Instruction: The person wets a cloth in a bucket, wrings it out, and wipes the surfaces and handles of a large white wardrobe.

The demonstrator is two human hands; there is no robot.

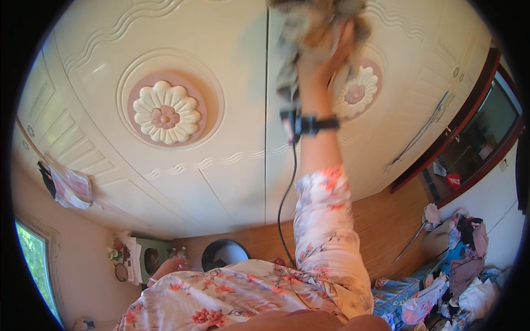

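Note:
My right hand [327, 70] is raised at the top, holding a crumpled grey-brown cloth [308, 29] against or close to a cream wardrobe door [232, 103]. The cloth is blurred and partly leaves the picture. A black strap with a small device and a cable [285, 194] is on my right wrist. Raised flower ornaments decorate the doors, one at the left [165, 113] and one partly behind my forearm [358, 93]. My left hand [176, 265] hangs low at the left, its fingers partly hidden; whether it holds anything cannot be told.
A dark round basin [225, 253] stands on the wooden floor near a green cabinet [155, 254]. Piled clothes and bags [468, 256] lie at the lower right, with a thin stick [410, 242] beside them. A plastic bag [72, 188] hangs at the left; a dark red doorframe [447, 136] is at the right.

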